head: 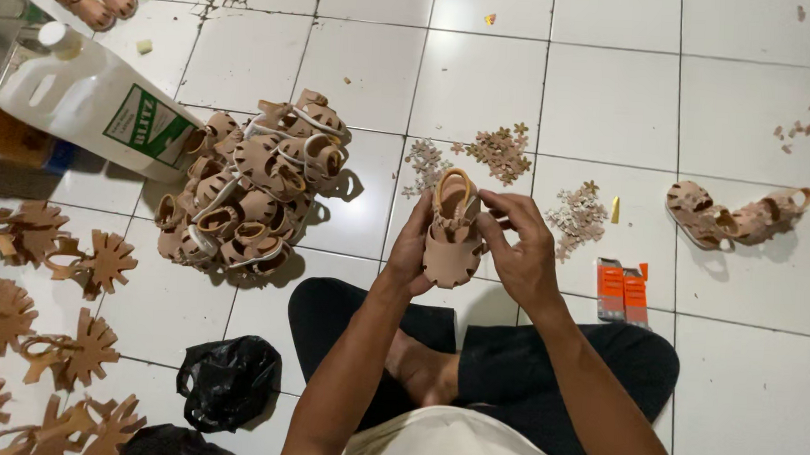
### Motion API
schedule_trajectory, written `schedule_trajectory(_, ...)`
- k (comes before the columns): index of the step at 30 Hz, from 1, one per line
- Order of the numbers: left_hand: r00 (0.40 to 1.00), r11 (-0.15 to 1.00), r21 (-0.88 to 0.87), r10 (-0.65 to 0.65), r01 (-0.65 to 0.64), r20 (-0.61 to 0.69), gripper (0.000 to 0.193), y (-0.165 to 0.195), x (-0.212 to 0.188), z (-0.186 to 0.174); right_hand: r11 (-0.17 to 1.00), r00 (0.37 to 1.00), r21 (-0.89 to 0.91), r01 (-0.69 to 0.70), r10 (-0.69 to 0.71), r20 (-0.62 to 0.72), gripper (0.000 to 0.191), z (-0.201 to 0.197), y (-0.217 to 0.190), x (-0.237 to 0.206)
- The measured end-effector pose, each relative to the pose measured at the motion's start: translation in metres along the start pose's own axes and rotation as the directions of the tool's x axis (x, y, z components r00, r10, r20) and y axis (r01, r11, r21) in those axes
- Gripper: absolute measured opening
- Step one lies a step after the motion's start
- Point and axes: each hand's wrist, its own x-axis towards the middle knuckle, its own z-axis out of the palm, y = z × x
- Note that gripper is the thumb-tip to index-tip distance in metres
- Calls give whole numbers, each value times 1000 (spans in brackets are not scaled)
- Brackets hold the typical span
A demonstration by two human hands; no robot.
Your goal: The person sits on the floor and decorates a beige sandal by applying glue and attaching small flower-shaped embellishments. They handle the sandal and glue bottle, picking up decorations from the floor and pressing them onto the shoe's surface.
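I hold a small tan child's sandal [450,229] upright in front of me, over my crossed legs. My left hand [411,248] grips its left side from below. My right hand [518,246] holds the right side, with fingertips pinching near the strap at the top. Small flower-shaped cutouts [499,152] lie in loose heaps on the tiled floor just beyond the sandal, and another heap [577,217] lies to the right.
A pile of finished tan sandals [247,189] sits to my left, beside a white plastic jug [96,100]. Flat cut leather pieces [72,349] cover the floor at far left. Two sandals [738,215] lie at right, orange boxes [623,290] near my knee, a black bag [228,379] lower left.
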Motion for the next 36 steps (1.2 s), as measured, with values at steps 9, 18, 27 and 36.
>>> schedule_trajectory(9,999,1000,18,8,-7,-32,65,-3,14,2,968,990,207,-141,136,39,23,-1,10,18)
schedule_trajectory(18,997,994,104,-18,26,-78,65,-3,6,-1,836,935,424,-349,279,219,16,-5,26,19)
schedule_trajectory(27,974,994,70,-62,79,-218,64,-13,2,-17,801,902,429,-417,307,303,13,-1,38,18)
schedule_trajectory(36,939,990,-91,68,-104,-337,64,15,-13,-43,880,807,205,-429,475,-351,29,-11,121,-11)
